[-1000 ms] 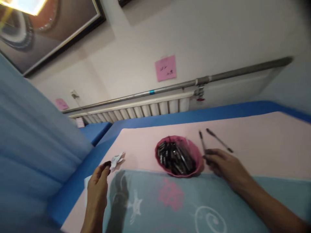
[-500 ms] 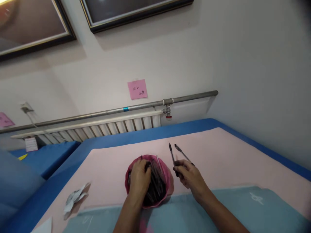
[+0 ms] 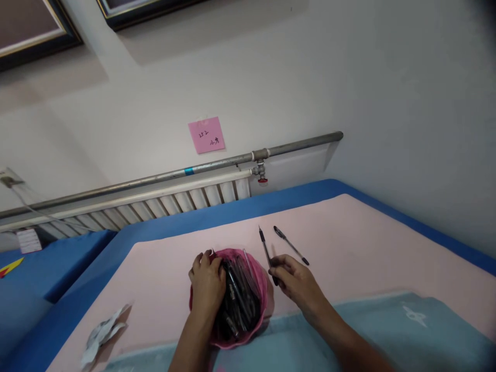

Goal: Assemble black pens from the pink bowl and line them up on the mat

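Observation:
A pink round basket (image 3: 265, 294) with a wavy rim holds a pile of dark pens (image 3: 238, 297). Over its far left rim lies my left hand (image 3: 208, 281), fingers curled down and closed; what they grip is hidden. A thin pointed tip shows beside those fingers. To the right of the basket, my right hand (image 3: 296, 281) pinches a clear-barrelled pen (image 3: 264, 245) with a black grip, its tip pointing up and away. Another pen (image 3: 291, 244), capped in black, lies on the pink sheet (image 3: 349, 248) just beyond my right hand.
A crumpled wrapper (image 3: 103, 333) lies on the sheet at the left. Pale blue cloth (image 3: 380, 315) covers the near edge. Behind the blue table edge (image 3: 232, 209) stand a radiator (image 3: 194, 199) and a pipe with a red valve (image 3: 262, 181). A pink note (image 3: 206, 135) hangs on the wall.
My left hand has shifted from over the pens toward the basket's left rim, uncovering more of the pile. My right hand still holds its pen. The view has turned slightly right.

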Demonstrator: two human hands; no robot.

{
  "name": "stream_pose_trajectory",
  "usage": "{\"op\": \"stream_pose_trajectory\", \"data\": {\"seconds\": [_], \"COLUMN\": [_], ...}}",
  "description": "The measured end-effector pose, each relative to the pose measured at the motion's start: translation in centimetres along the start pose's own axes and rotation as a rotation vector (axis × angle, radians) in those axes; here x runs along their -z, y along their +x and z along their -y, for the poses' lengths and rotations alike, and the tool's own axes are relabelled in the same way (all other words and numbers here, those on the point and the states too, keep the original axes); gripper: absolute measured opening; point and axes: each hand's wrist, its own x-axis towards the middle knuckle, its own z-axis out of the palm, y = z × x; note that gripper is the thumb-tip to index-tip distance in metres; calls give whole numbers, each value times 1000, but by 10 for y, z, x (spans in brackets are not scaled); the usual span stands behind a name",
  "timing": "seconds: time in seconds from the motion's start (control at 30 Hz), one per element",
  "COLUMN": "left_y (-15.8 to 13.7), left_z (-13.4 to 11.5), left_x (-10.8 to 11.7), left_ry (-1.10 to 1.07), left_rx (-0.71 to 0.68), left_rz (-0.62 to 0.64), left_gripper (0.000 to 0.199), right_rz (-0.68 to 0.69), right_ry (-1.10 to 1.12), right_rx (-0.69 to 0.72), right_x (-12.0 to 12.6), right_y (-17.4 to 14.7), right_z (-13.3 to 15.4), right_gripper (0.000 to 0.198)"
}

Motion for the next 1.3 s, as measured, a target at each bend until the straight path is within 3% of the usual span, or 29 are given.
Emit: {"op": "stream_pose_trajectory", "data": {"seconds": [0.17,0.47,0.97,1.17,1.3], "left_y": [1,1,-6,-7,-7], "left_z": [-4,-6,24,28,32], "left_x": [2,7,2,6,10], "left_ry": [87,48,-350,-458,-574], "left_rx": [-1,-18,58,47,112], "left_rz": [41,39,-117,-39,-88], "left_gripper": [29,26,25,27,33], "right_rz": [4,14,31,38,37], "right_ry": [11,16,-17,-91,-109], "right_rx": [-27,-39,-3,19,30], "right_x": [-2,-4,-2,-1,-1], "right_y": [-1,-7,-3,-3,-3], "right_z": [1,7,-2,-4,-4], "right_gripper": [16,17,13,12,14]}}
